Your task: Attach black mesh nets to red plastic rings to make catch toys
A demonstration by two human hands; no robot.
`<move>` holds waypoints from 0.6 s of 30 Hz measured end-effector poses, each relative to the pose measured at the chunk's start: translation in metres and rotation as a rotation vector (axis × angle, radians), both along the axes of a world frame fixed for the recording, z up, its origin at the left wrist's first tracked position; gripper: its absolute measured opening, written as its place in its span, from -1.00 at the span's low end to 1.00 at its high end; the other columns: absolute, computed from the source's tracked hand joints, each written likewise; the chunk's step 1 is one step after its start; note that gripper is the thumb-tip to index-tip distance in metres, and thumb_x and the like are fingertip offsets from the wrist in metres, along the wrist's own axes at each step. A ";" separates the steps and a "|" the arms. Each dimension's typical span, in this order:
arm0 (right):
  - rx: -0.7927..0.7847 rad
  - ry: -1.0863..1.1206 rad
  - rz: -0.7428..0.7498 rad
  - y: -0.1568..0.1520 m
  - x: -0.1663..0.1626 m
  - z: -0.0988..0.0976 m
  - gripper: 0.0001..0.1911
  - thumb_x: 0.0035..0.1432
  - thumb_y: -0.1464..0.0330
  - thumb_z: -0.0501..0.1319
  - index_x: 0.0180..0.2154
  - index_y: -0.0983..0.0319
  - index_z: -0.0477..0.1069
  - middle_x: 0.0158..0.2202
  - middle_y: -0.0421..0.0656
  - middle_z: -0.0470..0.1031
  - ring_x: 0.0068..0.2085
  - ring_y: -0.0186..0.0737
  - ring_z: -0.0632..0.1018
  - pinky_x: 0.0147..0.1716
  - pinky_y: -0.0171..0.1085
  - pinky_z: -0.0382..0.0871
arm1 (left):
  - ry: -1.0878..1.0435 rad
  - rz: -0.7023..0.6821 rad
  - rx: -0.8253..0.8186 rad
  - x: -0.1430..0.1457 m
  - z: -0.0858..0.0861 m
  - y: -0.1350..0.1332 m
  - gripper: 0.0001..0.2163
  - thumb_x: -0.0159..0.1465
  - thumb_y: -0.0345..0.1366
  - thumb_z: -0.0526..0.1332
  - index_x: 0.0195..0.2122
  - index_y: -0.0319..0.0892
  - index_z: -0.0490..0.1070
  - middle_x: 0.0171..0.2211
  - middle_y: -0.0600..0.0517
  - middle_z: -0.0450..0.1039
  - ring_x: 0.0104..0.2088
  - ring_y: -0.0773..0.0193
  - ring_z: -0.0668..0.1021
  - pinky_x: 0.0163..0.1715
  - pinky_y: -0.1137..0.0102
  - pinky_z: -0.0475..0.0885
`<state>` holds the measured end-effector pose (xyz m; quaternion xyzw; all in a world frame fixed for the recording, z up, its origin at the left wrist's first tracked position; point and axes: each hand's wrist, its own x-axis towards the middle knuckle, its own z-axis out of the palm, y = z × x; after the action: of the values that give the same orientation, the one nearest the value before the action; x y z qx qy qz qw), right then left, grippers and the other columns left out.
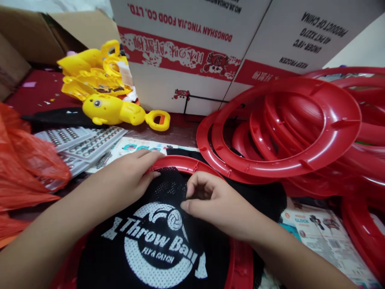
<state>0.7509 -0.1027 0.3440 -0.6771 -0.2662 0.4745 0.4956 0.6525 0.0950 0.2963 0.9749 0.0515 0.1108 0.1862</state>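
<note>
A black mesh net printed "Throw Ball Fly & Catch" lies over a red plastic ring right in front of me. My left hand rests on the ring's far left edge, fingers curled over the rim and pressing the mesh. My right hand sits on the net's upper middle, its fingers curled and pinching the mesh near the rim.
A heap of red plastic rings fills the right side. Yellow toy launchers lie at the back left before a white carton. Trays of button cells and an orange plastic bag sit left. Printed sheets lie underneath.
</note>
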 end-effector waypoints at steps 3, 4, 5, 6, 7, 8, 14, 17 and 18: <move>0.058 0.055 -0.063 0.000 0.003 -0.001 -0.78 -0.07 0.49 0.27 -0.32 0.23 0.29 -0.47 -0.34 0.26 -0.49 -0.47 0.28 -0.54 -0.48 0.16 | 0.006 0.002 0.004 0.003 -0.003 0.005 -0.76 0.29 -0.29 0.01 -0.04 -0.17 0.30 -0.16 -0.13 0.44 -0.14 0.01 0.50 -0.15 0.10 0.42; 0.075 0.083 -0.077 0.000 0.004 -0.001 -0.75 -0.09 0.51 0.26 -0.30 0.22 0.31 -0.44 -0.33 0.29 -0.47 -0.47 0.31 -0.52 -0.49 0.19 | 0.013 0.006 0.010 0.004 -0.004 0.008 -0.76 0.29 -0.29 0.01 -0.05 -0.17 0.30 -0.16 -0.14 0.44 -0.14 0.00 0.50 -0.15 0.09 0.42; 0.090 0.119 -0.084 0.000 0.005 0.000 -0.72 -0.09 0.52 0.26 -0.27 0.22 0.31 -0.40 -0.32 0.32 -0.44 -0.47 0.35 -0.49 -0.49 0.24 | 0.023 0.010 0.014 0.005 -0.006 0.011 -0.76 0.29 -0.28 0.01 -0.05 -0.18 0.31 -0.15 -0.14 0.44 -0.13 -0.01 0.50 -0.14 0.08 0.42; 0.097 0.158 -0.087 0.000 0.006 0.000 -0.70 -0.09 0.53 0.26 -0.25 0.22 0.32 -0.37 -0.30 0.34 -0.41 -0.46 0.39 -0.46 -0.49 0.27 | 0.034 0.015 0.016 0.006 -0.008 0.014 -0.75 0.29 -0.27 0.02 -0.05 -0.18 0.31 -0.14 -0.15 0.45 -0.12 -0.01 0.50 -0.12 0.08 0.41; 0.097 0.194 -0.087 0.000 0.008 -0.001 -0.69 -0.08 0.53 0.26 -0.23 0.22 0.32 -0.35 -0.28 0.36 -0.39 -0.45 0.41 -0.44 -0.48 0.30 | 0.043 0.019 0.014 0.008 -0.010 0.017 -0.74 0.29 -0.26 0.02 -0.04 -0.18 0.31 -0.13 -0.16 0.45 -0.11 -0.02 0.50 -0.11 0.08 0.41; 0.091 0.221 -0.088 0.001 0.009 -0.002 -0.68 -0.06 0.52 0.26 -0.21 0.22 0.31 -0.34 -0.26 0.38 -0.38 -0.44 0.43 -0.43 -0.47 0.32 | 0.050 0.023 0.012 0.009 -0.012 0.020 -0.73 0.29 -0.24 0.03 -0.03 -0.17 0.32 -0.11 -0.16 0.45 -0.09 -0.03 0.50 -0.09 0.07 0.40; 0.036 0.084 -0.101 0.001 0.016 -0.010 -0.72 0.08 0.50 0.25 -0.14 0.23 0.30 -0.39 -0.28 0.34 -0.47 -0.47 0.37 -0.57 -0.51 0.20 | 0.074 0.090 0.045 0.010 -0.015 0.026 -0.66 0.29 -0.20 0.01 0.06 -0.16 0.30 -0.04 -0.21 0.44 0.01 -0.10 0.47 -0.02 0.04 0.36; 0.036 -0.062 -0.089 0.000 0.018 -0.013 -0.69 0.10 0.49 0.24 -0.10 0.23 0.28 -0.38 -0.29 0.32 -0.43 -0.45 0.39 -0.45 -0.44 0.29 | 0.131 0.102 0.086 0.002 -0.011 0.022 -0.64 0.28 -0.18 0.03 0.07 -0.13 0.30 -0.09 -0.20 0.47 -0.07 -0.12 0.52 -0.12 0.04 0.41; 0.004 -0.091 -0.072 -0.001 0.018 -0.013 -0.68 0.11 0.45 0.26 -0.08 0.23 0.28 -0.40 -0.30 0.31 -0.45 -0.45 0.38 -0.46 -0.43 0.28 | 0.161 0.111 0.110 -0.001 -0.009 0.021 -0.62 0.27 -0.14 0.05 0.08 -0.11 0.29 -0.10 -0.19 0.48 -0.11 -0.14 0.54 -0.18 0.04 0.43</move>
<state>0.7693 -0.1039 0.3311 -0.7060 -0.2650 0.4247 0.5010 0.6515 0.1156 0.2871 0.9850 0.1140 0.0448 0.1214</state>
